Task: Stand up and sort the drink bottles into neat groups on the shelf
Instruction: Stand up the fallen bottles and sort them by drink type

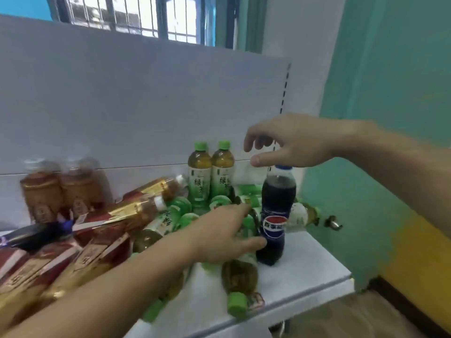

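Shelf: a white shelf (305, 269) with a white back panel (146, 93), covered at left and centre with drink bottles.
Cola bottle: a dark cola bottle (275, 215) with a blue cap stands upright near the right end of the shelf, just in front of the pile.
Right hand: the right hand (290, 142) hovers just above the cola bottle's cap, fingers spread and curled, holding nothing.
Left hand: the left hand (224, 232) reaches over the lying green tea bottles, fingers stretched out flat and unclosed; its thumb is right beside the cola bottle's lower body, though contact cannot be told.
Standing green tea: 2 green tea bottles (211, 176) with green caps stand upright side by side against the back panel.
Lying green tea: several green tea bottles lie on their sides in a heap; 1 bottle (240, 281) points its green cap toward the shelf's front edge.
Brown tea, upright: 2 brown tea bottles (61, 189) stand at back left, blurred.
Brown tea, lying: red and gold bottles (102, 240) lie tumbled at left.
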Motion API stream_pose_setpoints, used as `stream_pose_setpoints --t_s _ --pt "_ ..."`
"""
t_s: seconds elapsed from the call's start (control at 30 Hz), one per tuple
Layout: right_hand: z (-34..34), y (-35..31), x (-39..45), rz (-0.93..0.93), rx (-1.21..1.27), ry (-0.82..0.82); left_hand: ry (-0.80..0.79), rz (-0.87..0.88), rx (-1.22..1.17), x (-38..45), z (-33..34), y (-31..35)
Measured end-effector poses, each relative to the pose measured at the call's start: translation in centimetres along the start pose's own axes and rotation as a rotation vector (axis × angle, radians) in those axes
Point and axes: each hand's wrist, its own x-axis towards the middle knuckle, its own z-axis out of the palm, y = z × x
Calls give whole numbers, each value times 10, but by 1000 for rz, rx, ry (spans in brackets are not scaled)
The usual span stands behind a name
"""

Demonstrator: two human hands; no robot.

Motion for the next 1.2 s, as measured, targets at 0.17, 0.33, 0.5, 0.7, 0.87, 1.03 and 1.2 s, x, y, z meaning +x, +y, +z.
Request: stream_pose_setpoints --t_s 0.17,0.33,0.5,0.7,0.87,1.03,1.2 --pt "63 46 -13 55 139 135 132 -167 -235 44 52 24" --pt "133 48 -8 58 561 655 262 -201 -303 53 71 19" --pt "161 27 -5 269 869 894 292 -181 -333 52 77 17" --pt "101 -5 2 63 752 999 503 -142 -484 38 44 22" --pt "27 -56 41 -136 671 846 562 -189 -417 -17 -24 -19" --pt "-13 -130 105 -292 644 631 604 -349 -261 -106 -79 -102" --pt "-31 -228 184 -394 618 581 608 -508 -120 -189 -127 -194"
